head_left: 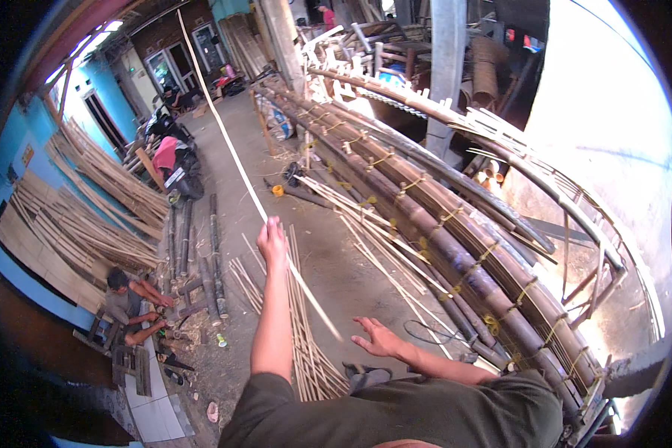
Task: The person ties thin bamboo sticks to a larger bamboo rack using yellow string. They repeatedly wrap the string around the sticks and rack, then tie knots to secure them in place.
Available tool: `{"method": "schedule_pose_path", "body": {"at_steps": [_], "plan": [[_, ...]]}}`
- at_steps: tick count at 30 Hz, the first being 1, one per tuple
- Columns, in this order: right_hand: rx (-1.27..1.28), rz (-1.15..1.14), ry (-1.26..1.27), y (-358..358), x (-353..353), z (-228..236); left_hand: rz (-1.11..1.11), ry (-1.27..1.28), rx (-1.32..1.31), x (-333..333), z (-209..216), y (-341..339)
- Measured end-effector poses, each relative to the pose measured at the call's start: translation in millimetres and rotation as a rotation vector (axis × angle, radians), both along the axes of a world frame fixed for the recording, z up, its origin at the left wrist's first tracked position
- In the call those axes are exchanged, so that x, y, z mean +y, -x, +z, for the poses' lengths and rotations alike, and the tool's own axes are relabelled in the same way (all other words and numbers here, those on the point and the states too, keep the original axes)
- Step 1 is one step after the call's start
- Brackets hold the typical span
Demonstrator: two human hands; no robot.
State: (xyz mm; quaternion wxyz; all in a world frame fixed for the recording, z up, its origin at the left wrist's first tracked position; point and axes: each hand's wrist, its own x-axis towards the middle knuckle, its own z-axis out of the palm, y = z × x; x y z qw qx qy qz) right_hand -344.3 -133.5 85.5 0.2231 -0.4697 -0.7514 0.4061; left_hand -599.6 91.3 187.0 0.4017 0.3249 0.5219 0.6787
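My left hand (pixel 272 237) is closed around a long, pale bamboo strip (pixel 235 158). The strip slants from the far upper left down toward my body, and its near end stops just short of my right hand (pixel 378 338). That right hand holds nothing, its fingers stretched out and apart. Beneath my left forearm, a loose bundle of thin bamboo strips (pixel 300 328) lies on the floor.
Bamboo poles tied with yellow cord (pixel 455 246) run along the right. At left, a person (pixel 131 302) sits low among shavings; dark poles (pixel 215 254) lie nearby. Slats (pixel 82 231) lean on the blue wall, and a motorbike (pixel 179 168) stands farther back.
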Motion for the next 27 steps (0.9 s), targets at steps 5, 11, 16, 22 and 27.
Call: {"method": "schedule_pose_path", "body": {"at_steps": [5,11,16,22,27], "plan": [[0.106,-0.287,-0.141,-76.8,-65.4,-0.7,-0.208,-0.164,-0.194,32.9,56.7,-119.3],[0.011,-0.743,-0.03,-187.4,-163.7,45.0,-0.315,-0.147,-0.396,-4.6,74.6,-248.9],[0.014,-0.969,-0.276,-228.6,-223.1,24.0,-0.398,-0.116,-0.433,-32.4,70.4,-301.2],[-0.03,-1.119,-0.306,-268.1,-242.0,43.8,-0.427,-0.054,-0.162,-52.7,55.8,-367.2],[-0.284,-1.102,-0.38,-311.7,-244.3,69.8,-0.485,0.108,0.127,-53.2,1.2,-389.1]]}}
